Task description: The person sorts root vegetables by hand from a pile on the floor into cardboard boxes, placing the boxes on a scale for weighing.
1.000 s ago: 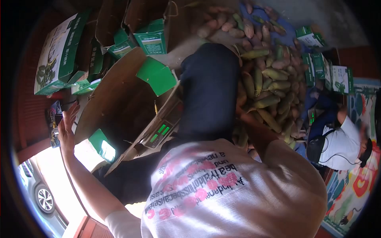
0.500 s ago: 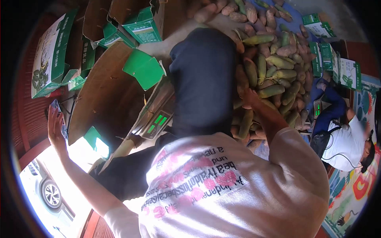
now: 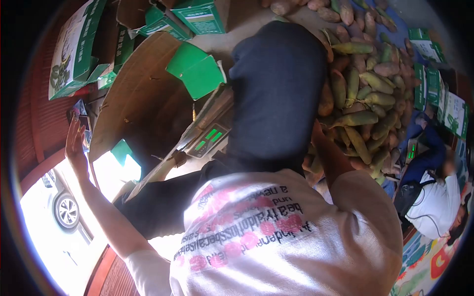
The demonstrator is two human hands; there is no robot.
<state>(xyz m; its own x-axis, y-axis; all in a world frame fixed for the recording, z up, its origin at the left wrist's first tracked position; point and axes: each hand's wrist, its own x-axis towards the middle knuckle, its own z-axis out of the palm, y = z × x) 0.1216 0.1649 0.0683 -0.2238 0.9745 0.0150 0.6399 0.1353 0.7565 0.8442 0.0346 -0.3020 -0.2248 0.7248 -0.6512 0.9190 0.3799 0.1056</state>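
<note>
oblong pods (image 3: 358, 118), green-yellow and reddish-brown, lie heaped together in 1 broad pile.

floor (image 3: 249, 22) with produce heap (image 3: 368, 98), green boxes (image 3: 202, 15)

An open cardboard box (image 3: 143, 98) lies ahead and to the left of the person's knee (image 3: 276, 93), with a weighing scale (image 3: 207, 140) between box and knee. The left hand (image 3: 75, 143) is just beside the box's left edge. More boxes (image 3: 69, 44) stand behind it, at the far left. A pile of vegetables (image 3: 365, 98) spreads right of the knee, and the right arm (image 3: 331, 158) meets its near edge. Flat cartons (image 3: 439, 93) lie beyond the pile, and another person (image 3: 434, 197) sits at the far right.
</note>
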